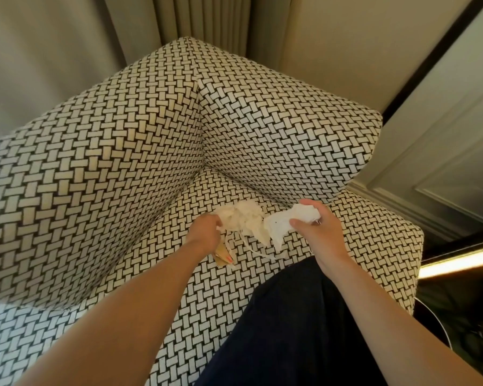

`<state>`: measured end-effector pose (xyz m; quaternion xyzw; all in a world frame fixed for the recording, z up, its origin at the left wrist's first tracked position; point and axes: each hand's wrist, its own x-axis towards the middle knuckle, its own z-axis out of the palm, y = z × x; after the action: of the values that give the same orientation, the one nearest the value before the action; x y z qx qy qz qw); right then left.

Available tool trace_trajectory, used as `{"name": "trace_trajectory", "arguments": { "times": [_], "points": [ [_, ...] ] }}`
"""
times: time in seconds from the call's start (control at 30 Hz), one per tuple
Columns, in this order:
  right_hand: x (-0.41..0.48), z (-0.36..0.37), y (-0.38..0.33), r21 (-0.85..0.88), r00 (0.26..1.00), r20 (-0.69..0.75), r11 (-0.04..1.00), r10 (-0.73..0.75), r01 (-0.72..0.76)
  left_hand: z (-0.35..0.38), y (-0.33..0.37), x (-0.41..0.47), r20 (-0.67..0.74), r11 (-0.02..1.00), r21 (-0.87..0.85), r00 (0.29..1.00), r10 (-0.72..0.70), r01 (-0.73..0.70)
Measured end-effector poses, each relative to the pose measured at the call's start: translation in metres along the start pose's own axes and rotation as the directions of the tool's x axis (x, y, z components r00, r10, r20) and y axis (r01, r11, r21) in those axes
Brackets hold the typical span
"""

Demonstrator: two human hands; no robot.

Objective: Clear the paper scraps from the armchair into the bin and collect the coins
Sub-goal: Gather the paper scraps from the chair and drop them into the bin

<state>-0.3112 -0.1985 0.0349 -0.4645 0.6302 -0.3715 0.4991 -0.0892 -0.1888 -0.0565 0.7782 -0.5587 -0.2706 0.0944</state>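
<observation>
An armchair (pixel 101 168) in black-and-white woven-pattern fabric fills the view. Over its seat, my left hand (pixel 205 229) is closed on a bunch of cream crumpled paper scraps (pixel 241 218), with a tan piece (pixel 223 256) showing below the wrist. My right hand (pixel 317 227) grips a white crumpled tissue (pixel 286 221) that hangs down to the left. Thin paper strips (pixel 251 247) trail from the bunches toward the seat. No coins and no bin are visible.
Beige curtains (pixel 201 18) hang behind the chair's back corner. A panelled wall (pixel 441 151) and a lit strip (pixel 457 263) lie to the right. My dark clothing (pixel 296 330) covers the seat's front. A white cable (pixel 441 324) runs along the dark floor at right.
</observation>
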Motion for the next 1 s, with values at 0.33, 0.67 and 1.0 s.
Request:
{"name": "trace_trajectory", "arguments": {
  "times": [0.33, 0.67, 1.0],
  "points": [
    [-0.008, -0.018, -0.002, 0.026, 1.0, -0.026, 1.0, 0.0, 0.001, 0.006, 0.012, -0.015, 0.031, 0.993, 0.111, 0.999, 0.021, -0.024],
    [-0.013, -0.055, -0.002, 0.238, 0.978, -0.152, 0.966, 0.143, -0.105, -0.012, 0.029, -0.009, 0.017, 0.998, 0.045, 0.999, 0.031, -0.031],
    [-0.021, -0.115, 0.009, 0.486, 0.926, -0.217, 0.857, 0.308, -0.171, -0.046, 0.115, -0.013, 0.215, 0.956, -0.043, 0.932, 0.292, -0.29]
  ]
}}
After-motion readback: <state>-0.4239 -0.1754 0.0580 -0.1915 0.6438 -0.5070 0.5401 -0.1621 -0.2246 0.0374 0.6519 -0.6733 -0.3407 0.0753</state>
